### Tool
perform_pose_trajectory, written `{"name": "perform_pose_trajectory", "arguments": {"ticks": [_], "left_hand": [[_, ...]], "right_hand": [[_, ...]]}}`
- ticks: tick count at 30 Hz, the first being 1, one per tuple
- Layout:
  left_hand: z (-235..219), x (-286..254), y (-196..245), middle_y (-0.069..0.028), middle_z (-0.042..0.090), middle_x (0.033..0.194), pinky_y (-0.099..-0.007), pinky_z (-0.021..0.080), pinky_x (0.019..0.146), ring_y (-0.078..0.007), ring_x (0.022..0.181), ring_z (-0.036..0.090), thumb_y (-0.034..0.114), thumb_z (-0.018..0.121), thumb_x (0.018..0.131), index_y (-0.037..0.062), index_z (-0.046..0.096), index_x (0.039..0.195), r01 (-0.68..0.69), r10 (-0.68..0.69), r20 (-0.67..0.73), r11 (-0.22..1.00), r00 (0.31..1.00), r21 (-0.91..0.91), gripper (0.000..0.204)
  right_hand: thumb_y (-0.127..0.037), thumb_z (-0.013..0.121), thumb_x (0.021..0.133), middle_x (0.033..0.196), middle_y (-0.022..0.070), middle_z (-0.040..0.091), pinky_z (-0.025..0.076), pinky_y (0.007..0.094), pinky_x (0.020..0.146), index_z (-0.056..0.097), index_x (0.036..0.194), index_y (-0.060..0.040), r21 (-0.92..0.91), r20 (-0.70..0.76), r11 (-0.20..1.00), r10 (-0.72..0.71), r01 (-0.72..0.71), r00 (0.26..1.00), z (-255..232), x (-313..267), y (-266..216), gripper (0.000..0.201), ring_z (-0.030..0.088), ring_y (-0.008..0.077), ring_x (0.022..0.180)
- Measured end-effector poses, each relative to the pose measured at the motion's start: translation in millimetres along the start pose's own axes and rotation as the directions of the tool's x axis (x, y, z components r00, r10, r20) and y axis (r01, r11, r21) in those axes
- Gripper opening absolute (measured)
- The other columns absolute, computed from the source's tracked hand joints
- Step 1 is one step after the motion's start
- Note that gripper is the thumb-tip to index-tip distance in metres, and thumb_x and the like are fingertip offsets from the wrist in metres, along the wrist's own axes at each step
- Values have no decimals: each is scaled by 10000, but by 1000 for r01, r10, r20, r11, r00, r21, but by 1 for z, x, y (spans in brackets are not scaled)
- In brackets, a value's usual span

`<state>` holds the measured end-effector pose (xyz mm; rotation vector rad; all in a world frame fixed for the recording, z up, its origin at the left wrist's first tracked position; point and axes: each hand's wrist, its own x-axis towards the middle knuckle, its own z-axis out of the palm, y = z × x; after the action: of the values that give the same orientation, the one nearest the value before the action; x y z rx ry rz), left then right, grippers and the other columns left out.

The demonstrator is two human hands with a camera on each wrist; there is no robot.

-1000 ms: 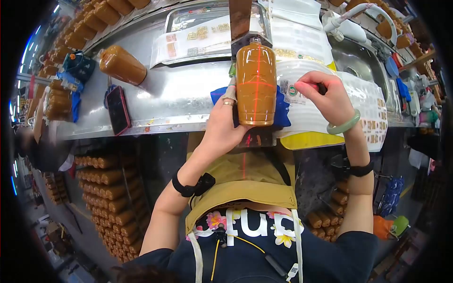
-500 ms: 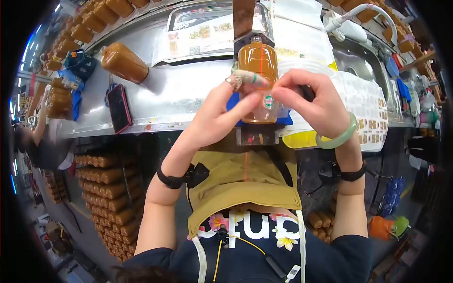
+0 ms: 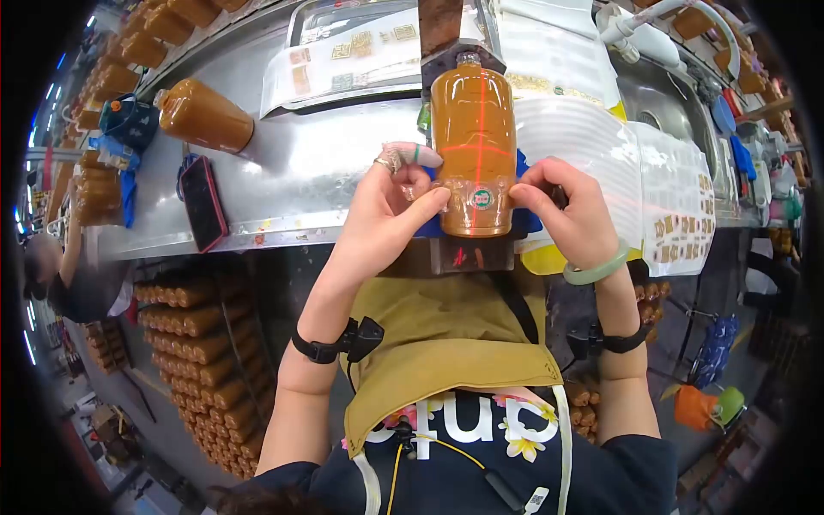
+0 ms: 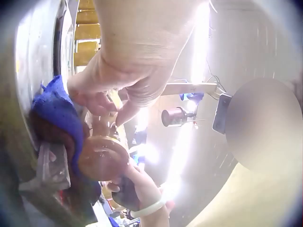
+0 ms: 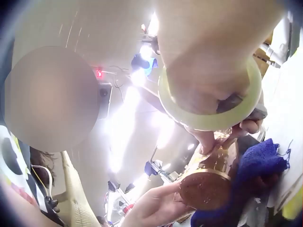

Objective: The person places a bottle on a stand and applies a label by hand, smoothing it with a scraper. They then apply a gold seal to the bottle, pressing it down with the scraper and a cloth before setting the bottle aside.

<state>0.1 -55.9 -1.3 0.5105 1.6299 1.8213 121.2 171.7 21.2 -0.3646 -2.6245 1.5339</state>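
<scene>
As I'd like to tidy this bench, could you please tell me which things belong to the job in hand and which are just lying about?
The job: brown bottle; green-marked clear label, left hand and right hand at its edges; blue cloth under the bottle; probably printed sheet.

Apparently lying about: red-edged phone; orange item.

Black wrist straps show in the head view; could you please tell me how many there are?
2: the left strap is worn behind the left hand, and the right strap behind the right hand.
</scene>
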Motion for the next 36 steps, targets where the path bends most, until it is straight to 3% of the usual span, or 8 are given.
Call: {"name": "perform_pose_trajectory", "arguments": {"ticks": [3,8,18,27,36], "left_hand": [[2,0,-2,29,559,935,-248,511,824,-68,893,574,43,724,979,9,582,1250,12,-13,-8,995,1000,-97,308],[-7,2,-11,0,628,972,-264,529,815,-95,914,625,65,740,978,23,590,1234,66,-62,27,983,998,-173,300],[-7,3,-15,-43,696,1003,-273,532,804,-105,899,641,80,758,967,31,604,1208,77,-79,-6,982,997,-171,291],[-7,0,-19,-49,705,1007,-287,540,810,-115,906,659,87,761,965,18,610,1221,90,-98,-28,973,995,-212,305],[-6,1,-23,-62,711,1022,-293,541,811,-125,923,657,93,775,957,8,625,1209,81,-95,-42,962,995,-261,305]], "right_hand": [[-122,739,940,841,55,676,472,269,689,706,937,4,114,8,987,118,-118,993,5,0,3,130,567,97,741],[-113,700,982,872,-11,668,483,239,764,674,978,9,358,41,927,100,-108,994,9,-4,13,125,567,58,823],[-150,666,1037,929,-20,625,485,245,850,624,981,-8,415,64,899,124,-140,990,14,-5,18,158,566,60,902],[-136,669,1009,869,-32,637,448,225,766,668,982,-3,455,7,878,161,-147,987,19,-5,20,136,534,42,829],[-139,663,1013,865,-32,636,452,233,780,670,966,-5,465,-13,876,151,-128,988,22,-5,23,142,534,53,845]]}}
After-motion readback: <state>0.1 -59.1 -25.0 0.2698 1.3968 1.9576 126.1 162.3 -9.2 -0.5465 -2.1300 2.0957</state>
